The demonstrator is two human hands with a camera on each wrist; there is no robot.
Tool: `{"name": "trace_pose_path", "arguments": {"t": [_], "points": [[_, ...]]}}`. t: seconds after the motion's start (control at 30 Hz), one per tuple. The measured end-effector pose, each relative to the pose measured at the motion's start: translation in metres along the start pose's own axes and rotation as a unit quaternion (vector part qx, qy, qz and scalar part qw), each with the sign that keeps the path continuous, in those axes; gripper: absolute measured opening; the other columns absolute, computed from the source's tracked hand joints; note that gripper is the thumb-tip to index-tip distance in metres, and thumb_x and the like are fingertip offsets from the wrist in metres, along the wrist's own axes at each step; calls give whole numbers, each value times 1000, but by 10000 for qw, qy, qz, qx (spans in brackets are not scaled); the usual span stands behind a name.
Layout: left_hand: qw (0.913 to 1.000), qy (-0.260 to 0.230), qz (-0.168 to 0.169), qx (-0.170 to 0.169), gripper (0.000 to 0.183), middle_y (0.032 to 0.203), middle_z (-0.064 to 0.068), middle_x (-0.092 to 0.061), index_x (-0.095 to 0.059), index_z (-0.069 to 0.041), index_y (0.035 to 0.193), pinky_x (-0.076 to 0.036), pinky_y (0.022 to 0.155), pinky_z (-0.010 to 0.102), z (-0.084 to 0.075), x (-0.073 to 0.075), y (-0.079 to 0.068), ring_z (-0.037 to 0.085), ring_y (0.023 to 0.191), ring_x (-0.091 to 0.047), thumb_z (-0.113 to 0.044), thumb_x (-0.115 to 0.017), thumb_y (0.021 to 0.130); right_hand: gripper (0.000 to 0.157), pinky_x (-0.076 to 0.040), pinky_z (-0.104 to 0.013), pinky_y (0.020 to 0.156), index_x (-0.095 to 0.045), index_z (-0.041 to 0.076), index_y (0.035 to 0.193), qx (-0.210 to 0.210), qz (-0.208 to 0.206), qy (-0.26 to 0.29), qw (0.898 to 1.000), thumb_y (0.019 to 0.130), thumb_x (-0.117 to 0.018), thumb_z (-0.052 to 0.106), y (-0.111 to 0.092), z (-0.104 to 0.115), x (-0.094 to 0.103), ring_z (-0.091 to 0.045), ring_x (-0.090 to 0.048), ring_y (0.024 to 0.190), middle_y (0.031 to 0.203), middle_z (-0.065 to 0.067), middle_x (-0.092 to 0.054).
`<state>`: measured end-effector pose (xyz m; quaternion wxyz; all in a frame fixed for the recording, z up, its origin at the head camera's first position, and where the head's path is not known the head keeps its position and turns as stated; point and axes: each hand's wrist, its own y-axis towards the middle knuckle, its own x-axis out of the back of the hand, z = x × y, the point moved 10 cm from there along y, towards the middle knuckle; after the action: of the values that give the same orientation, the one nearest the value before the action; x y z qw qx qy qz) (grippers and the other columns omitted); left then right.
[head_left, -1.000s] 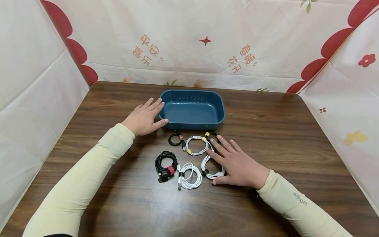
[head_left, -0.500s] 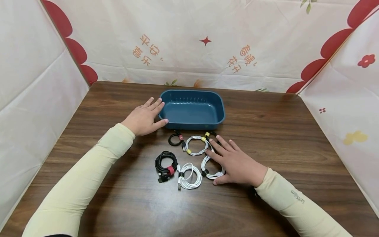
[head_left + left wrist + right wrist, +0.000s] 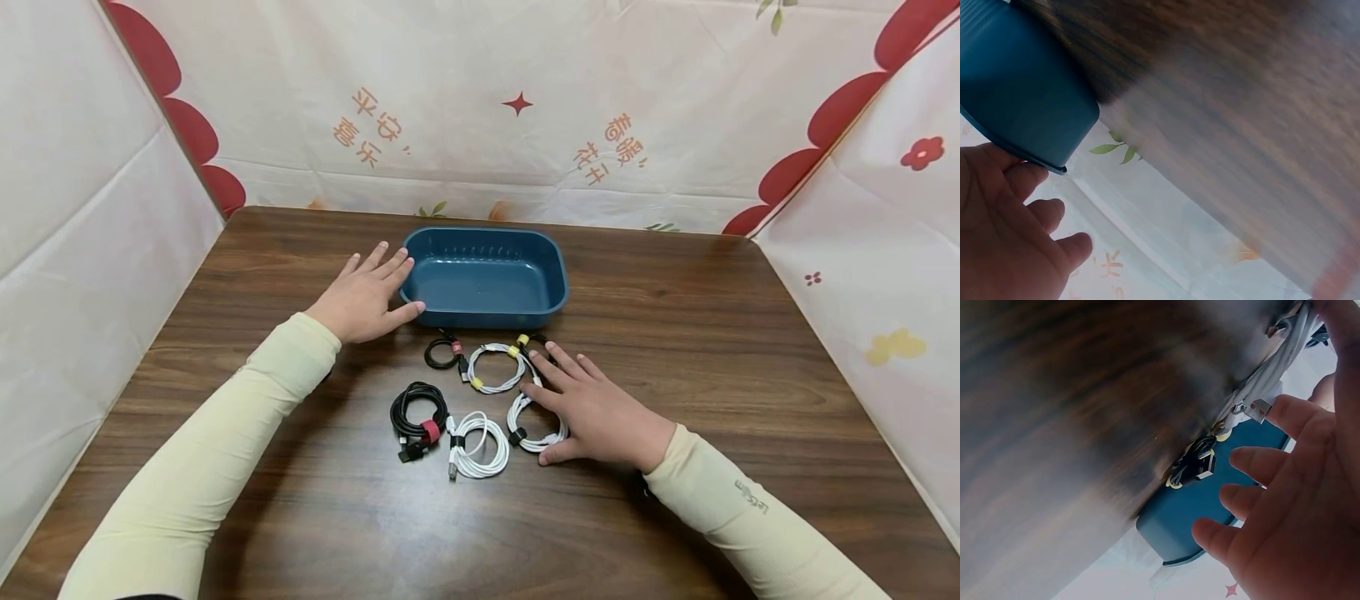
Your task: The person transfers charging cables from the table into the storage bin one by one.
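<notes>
A dark blue plastic basin (image 3: 480, 319) stands toward the back of the wooden table. My left hand (image 3: 362, 298) lies at its left end, fingers spread, fingertips right at the rim; the left wrist view shows them by the basin's edge (image 3: 1035, 164). Over the right-hand cables my right hand (image 3: 600, 414) is spread with straight fingers. Nearest to it is a coiled white cable (image 3: 522, 429) with a black strap, partly under the hand. A black cable with a yellow tie (image 3: 525, 340) is mostly hidden behind its fingers; the right wrist view shows a USB plug (image 3: 1259, 410) near a fingertip.
Left of the right hand lie a white cable with yellow ties (image 3: 474, 377), a small black cable with a red tie (image 3: 438, 354), a thick black cable with a red strap (image 3: 405, 408) and another white cable (image 3: 491, 467). A printed cloth (image 3: 465, 167) hangs behind the table.
The whole head view has shifted very slightly to the left. Both hands, the basin and the cables keep nearly the same places; the right hand has barely moved.
</notes>
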<state>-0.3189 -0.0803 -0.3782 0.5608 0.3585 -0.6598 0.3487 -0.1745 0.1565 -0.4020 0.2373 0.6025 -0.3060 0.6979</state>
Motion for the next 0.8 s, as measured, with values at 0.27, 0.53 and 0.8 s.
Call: {"name": "trace_pose_path", "arguments": {"t": [0.27,0.53,0.8], "points": [[10000,-33,-79,17,90,165,7,-13,-22,-12,159,0,117,56,2,1,1,29,152,-1,-74,-32,95,97,-21,-63,112,-47,11,149,13,38,26,10000,76,-69,71,2,1,-1,-41,-6,149,162,-20,-18],[9999,-77,-80,42,89,165,6,-14,-23,-13,159,-1,116,60,0,2,3,30,151,-5,-73,-35,95,98,-19,-63,112,-46,11,150,-93,201,222,9995,75,-72,69,4,-2,-5,-41,-3,150,162,-20,-18],[9999,-77,-71,82,89,165,6,-13,-22,-13,160,-2,116,59,1,1,1,31,151,-4,-73,-34,95,94,-19,-64,112,-54,10,143,61,82,173,9998,72,-75,69,8,1,0,-41,-5,150,161,-22,-20]]}}
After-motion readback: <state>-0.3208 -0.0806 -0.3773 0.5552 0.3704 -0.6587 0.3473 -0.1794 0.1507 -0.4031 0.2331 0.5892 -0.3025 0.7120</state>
